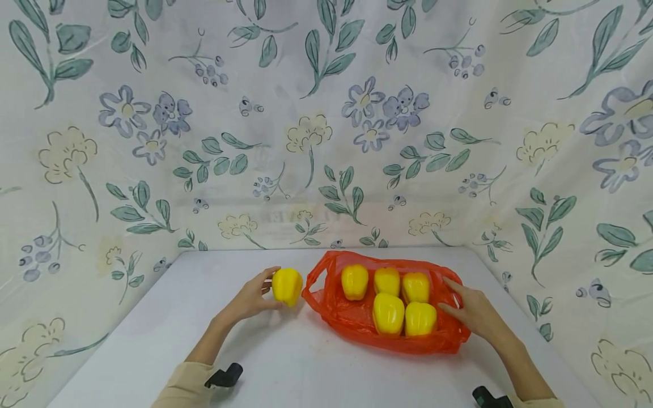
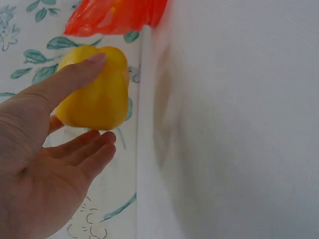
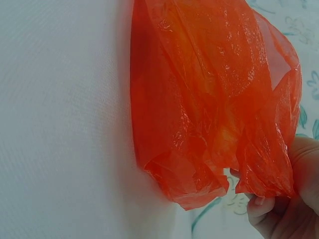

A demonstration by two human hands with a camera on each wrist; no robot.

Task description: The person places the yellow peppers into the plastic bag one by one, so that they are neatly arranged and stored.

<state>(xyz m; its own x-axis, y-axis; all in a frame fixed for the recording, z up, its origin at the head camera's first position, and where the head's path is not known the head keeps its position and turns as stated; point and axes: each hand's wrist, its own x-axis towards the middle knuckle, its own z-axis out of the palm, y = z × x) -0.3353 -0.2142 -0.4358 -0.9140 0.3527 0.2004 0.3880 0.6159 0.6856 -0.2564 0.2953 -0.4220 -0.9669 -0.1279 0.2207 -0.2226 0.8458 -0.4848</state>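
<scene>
My left hand (image 1: 250,299) holds a yellow bell pepper (image 1: 287,286) just left of the red plastic bag. In the left wrist view the thumb lies across the pepper (image 2: 94,102), with fingers beneath and behind it. The red plastic bag (image 1: 357,333) lies spread with its mouth facing up, and several yellow bell peppers (image 1: 389,313) sit inside. At the bag's right end, my right hand (image 1: 476,311) grips the edge by the handle. From the right wrist, the bunched film of the bag (image 3: 199,99) hides part of the fingers.
Everything rests on a white table (image 1: 285,362). A floral-patterned curtain (image 1: 306,187) hangs behind the table and along both sides. A loop handle of the bag stands up near the left hand. Black wrist devices (image 1: 227,375) are worn on both forearms.
</scene>
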